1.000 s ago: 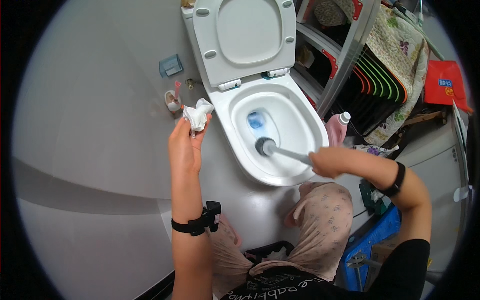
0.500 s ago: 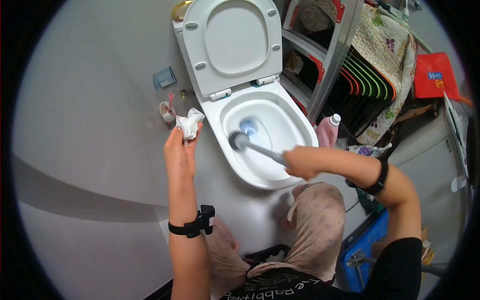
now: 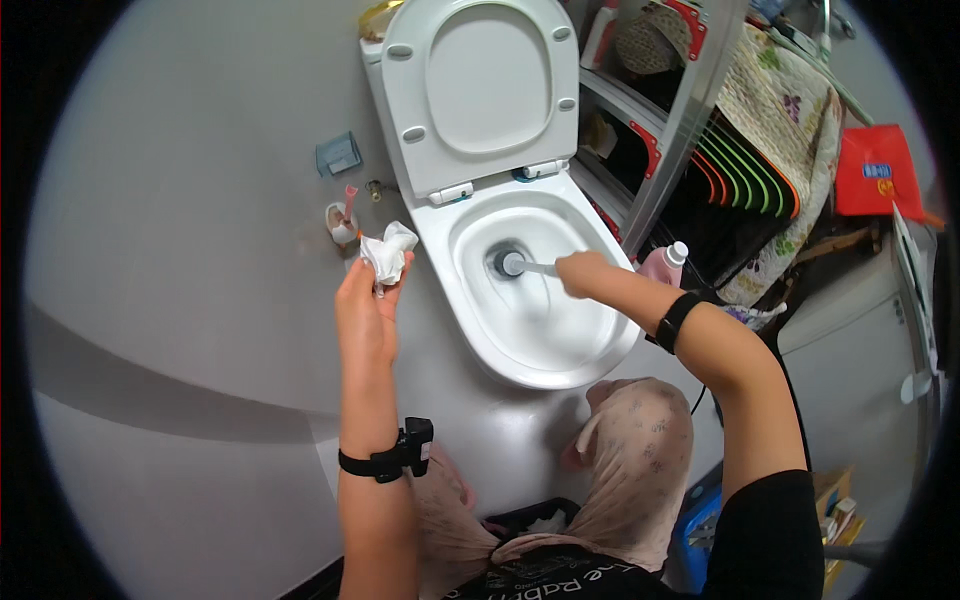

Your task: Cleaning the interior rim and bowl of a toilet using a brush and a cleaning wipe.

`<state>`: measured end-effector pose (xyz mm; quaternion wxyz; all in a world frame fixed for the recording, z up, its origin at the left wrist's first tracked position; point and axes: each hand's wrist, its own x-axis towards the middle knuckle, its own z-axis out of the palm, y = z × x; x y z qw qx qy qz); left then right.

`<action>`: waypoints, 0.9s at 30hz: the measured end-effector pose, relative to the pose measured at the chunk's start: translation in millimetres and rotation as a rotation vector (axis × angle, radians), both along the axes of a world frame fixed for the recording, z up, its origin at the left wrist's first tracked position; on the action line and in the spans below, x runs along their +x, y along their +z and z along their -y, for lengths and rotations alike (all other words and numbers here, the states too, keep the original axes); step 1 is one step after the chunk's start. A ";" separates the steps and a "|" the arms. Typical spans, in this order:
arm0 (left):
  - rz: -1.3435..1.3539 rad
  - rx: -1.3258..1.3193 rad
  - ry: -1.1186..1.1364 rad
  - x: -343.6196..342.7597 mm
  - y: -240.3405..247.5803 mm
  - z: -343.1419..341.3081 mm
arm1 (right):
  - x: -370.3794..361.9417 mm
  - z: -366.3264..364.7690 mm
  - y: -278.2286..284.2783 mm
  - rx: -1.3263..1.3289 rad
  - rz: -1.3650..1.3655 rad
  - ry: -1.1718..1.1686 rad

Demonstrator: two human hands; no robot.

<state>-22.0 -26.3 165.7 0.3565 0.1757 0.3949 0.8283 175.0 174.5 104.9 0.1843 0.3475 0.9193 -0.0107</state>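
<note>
My right hand (image 3: pixel 585 275) is closed round the grey handle of a toilet brush (image 3: pixel 512 264). The brush's dark head is down in the drain hole at the back of the white toilet bowl (image 3: pixel 540 375). My left hand (image 3: pixel 372 295) pinches a crumpled white tissue (image 3: pixel 390 250) and holds it up beside the bowl's left rim, clear of the toilet. The toilet seat and lid (image 3: pixel 490 80) stand raised behind the bowl.
A pink bottle with a white cap (image 3: pixel 664 262) stands right of the toilet. Beyond it are a metal shelf (image 3: pixel 650 120), folded black chairs and a red bag (image 3: pixel 880 170). Left, by the wall, are a white holder (image 3: pixel 341 228) and a blue-grey wall box (image 3: pixel 338 153).
The brush head has moved from the bowl's left inner side back into the drain hole. My right hand has moved up and forward over the bowl; my left still holds the tissue.
</note>
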 end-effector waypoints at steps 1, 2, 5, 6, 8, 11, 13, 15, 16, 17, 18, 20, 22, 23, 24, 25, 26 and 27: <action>-0.011 0.003 0.027 -0.9 4.8 4.8 | 1.1 -7.3 -3.5 0.166 -0.095 0.060; 0.002 0.007 0.047 -0.9 6.9 6.5 | -3.0 -9.5 -3.8 0.169 -0.085 0.081; -0.017 0.017 0.008 4.1 10.9 6.6 | -16.0 -14.0 -15.1 0.245 -0.134 0.242; -0.007 0.008 -0.014 8.3 8.9 1.7 | -19.8 -17.2 -29.8 0.208 -0.134 0.249; 0.001 0.005 -0.030 8.9 7.9 -0.1 | -36.4 -17.9 -61.5 0.139 -0.046 0.166; 0.013 0.022 -0.029 4.0 3.2 0.4 | -50.9 -2.2 -68.1 0.195 -0.089 0.234; -0.006 0.032 0.013 0.1 -0.7 -0.1 | -45.6 -7.5 -56.6 0.182 -0.060 0.244; 0.024 0.023 0.015 -1.3 -2.6 0.4 | -35.3 -15.7 -34.7 0.233 -0.089 0.273; 0.047 0.004 0.013 -3.2 -4.2 1.1 | -22.9 -18.8 -17.8 0.238 -0.121 0.244; 0.057 0.012 0.024 -3.1 -0.9 3.3 | -6.3 -23.0 -4.5 0.274 -0.136 0.228; 0.031 0.009 0.016 -4.0 0.6 6.7 | 5.5 -10.9 17.3 0.284 -0.133 0.145; 0.021 0.022 -0.004 0.0 4.1 5.8 | 56.6 -6.7 35.8 0.378 -0.259 0.089; -0.019 -0.021 -0.009 -0.2 7.2 10.5 | 90.8 9.2 52.3 0.376 -0.296 -0.040; -0.012 -0.020 -0.001 -0.5 4.3 9.6 | 106.0 13.4 54.1 0.416 -0.317 -0.109; -0.005 -0.020 -0.022 -0.9 1.7 9.7 | 119.6 17.1 55.3 0.463 -0.401 -0.099; 0.000 -0.021 -0.042 -1.6 0.5 10.7 | 126.4 16.6 52.4 0.463 -0.408 -0.128; 0.005 -0.017 -0.045 0.5 0.0 8.4 | 133.0 16.7 51.3 0.472 -0.407 -0.173; 0.000 -0.014 -0.046 2.5 0.5 6.5 | 128.9 15.3 45.9 0.478 -0.409 -0.149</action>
